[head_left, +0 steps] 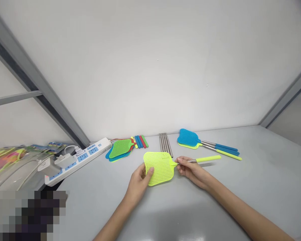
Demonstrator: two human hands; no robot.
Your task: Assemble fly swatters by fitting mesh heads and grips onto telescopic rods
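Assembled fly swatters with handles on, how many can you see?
3: a yellow swatter held by the left hand and right hand, and a blue swatter stacked on a second yellow swatter; more may hide underneath.

front: metal rods | left: power strip | right: bare table

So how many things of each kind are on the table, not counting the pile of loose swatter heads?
Yellow swatter held by left hand and right hand: 1
Finished swatters: 2
Metal rods: about 4
Loose coloured handles: about 5
Power strip: 1
Total: about 13
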